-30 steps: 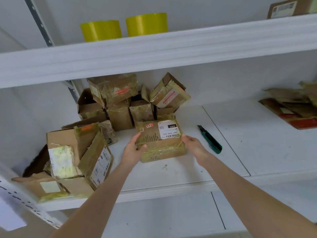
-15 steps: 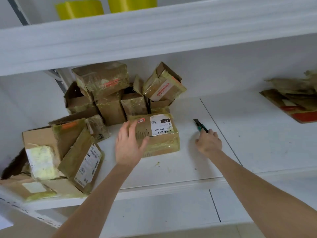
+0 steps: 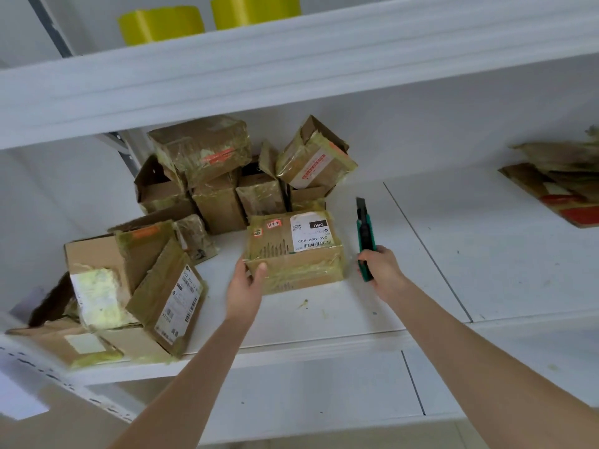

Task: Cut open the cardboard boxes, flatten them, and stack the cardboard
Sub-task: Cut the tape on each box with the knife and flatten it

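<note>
Brown cardboard box [image 3: 293,251], bound in yellowed tape and bearing a white shipping label, sits near the front of a white shelf [image 3: 324,322] as the cutting step gets under way. The left hand [image 3: 244,288] grips its near-left corner, thumb on the front face. The right hand [image 3: 382,270] is closed round a green-and-black utility knife [image 3: 365,234], blade pointing away, just right of the box and clear of it. More taped boxes [image 3: 210,176] crowd the far left; flattened cardboard [image 3: 557,189] lies far right. Next, it appears, the blade must meet the taped seam while the left hand steadies the box, away from the cut line.
</note>
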{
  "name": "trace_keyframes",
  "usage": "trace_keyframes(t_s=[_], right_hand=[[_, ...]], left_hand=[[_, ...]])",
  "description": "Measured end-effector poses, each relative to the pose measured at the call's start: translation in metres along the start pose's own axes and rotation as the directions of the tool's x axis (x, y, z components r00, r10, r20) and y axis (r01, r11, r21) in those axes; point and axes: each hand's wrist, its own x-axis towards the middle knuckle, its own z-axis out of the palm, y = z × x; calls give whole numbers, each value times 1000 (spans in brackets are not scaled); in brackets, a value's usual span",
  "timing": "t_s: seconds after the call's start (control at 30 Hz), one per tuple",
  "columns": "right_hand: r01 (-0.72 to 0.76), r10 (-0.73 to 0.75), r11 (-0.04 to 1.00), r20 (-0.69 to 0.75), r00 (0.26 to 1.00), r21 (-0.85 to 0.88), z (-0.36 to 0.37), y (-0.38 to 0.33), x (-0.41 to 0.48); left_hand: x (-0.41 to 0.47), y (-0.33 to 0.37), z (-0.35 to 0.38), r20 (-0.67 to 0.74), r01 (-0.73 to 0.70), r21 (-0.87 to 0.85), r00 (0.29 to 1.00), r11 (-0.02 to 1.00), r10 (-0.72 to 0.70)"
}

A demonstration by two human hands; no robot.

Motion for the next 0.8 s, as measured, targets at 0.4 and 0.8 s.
trace_keyframes(t_s=[0.4, 0.8], right_hand=[[62, -79, 982, 91, 993, 176, 36, -57, -48], [87, -86, 995, -35, 996, 49, 56, -45, -48]], left_hand=[[21, 77, -58, -112, -172, 360, 968, 917, 225], [22, 53, -55, 40, -261, 548, 957, 795, 286]])
